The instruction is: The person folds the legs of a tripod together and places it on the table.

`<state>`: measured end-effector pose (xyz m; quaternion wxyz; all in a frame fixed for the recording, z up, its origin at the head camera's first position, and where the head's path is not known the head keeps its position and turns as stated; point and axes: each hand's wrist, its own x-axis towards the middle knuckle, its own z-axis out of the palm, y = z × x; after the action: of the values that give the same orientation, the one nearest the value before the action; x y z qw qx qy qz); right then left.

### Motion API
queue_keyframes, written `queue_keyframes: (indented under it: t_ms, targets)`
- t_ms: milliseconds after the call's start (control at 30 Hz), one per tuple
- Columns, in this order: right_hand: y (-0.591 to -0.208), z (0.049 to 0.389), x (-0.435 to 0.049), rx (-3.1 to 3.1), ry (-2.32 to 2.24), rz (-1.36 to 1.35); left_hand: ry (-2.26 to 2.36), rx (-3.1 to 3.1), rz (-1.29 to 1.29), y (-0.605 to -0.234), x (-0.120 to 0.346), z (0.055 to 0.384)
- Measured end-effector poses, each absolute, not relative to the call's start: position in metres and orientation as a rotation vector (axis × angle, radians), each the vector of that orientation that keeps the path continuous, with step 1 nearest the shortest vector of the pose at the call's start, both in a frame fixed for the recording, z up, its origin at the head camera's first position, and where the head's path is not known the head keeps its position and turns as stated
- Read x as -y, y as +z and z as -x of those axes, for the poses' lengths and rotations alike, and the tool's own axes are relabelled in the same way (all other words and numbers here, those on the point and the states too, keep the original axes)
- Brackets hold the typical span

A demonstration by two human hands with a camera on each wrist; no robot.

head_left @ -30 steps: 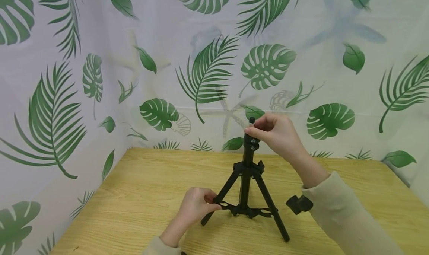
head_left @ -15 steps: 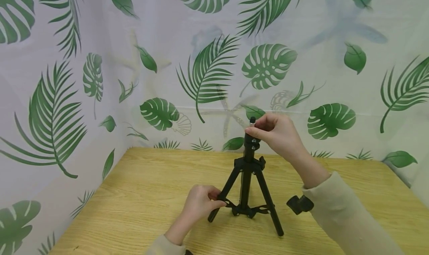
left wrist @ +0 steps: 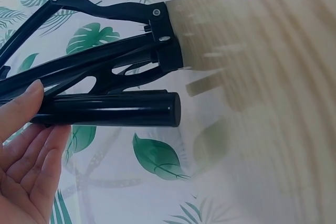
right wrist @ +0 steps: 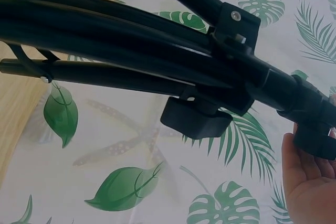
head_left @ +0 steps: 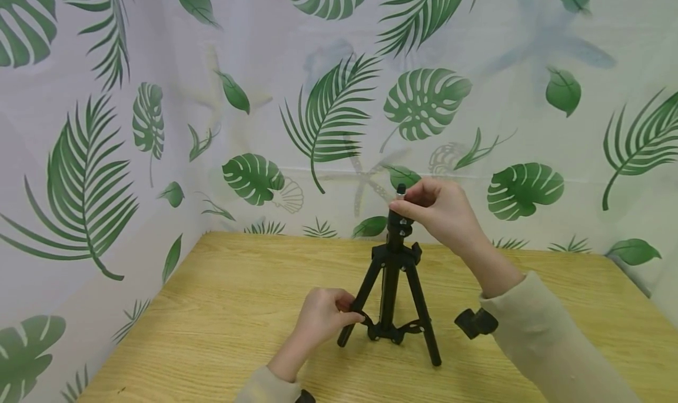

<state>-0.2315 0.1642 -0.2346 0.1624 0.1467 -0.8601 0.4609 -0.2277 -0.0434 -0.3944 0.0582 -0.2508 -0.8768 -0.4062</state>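
A black tripod [head_left: 389, 285] stands upright over the wooden table in the head view, its legs partly spread. My right hand [head_left: 442, 212] pinches the top of its centre column, just under the silver-and-black tip. Low on the left leg, my left hand [head_left: 323, 317] grips the tube between thumb and fingers. The left wrist view shows the thumb above that leg [left wrist: 115, 109] and the fingers below it, close to the flat brace [left wrist: 110, 11]. A black clamp knob [right wrist: 197, 119] sticks out from the tripod's collar in the right wrist view, with the right hand [right wrist: 310, 182] at the column's upper end.
The wooden table [head_left: 228, 285] has a visible back edge. A white curtain [head_left: 339, 97] printed with green leaves hangs behind it and along the left. A black wrist mount [head_left: 477, 322] sits at the right sleeve.
The tripod's legs have drawn closer together. My left hand has moved up and right with the left leg, while the right hand has kept its hold at the top.
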Motion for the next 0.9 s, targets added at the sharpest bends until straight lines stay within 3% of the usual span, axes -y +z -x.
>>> queue_keyframes:
  t_ms: [900]
  targets:
    - [-0.234,0.232,-0.165,2.463,1.307,-0.419,-1.211,2.637,0.786,-0.390,0.027,0.234]
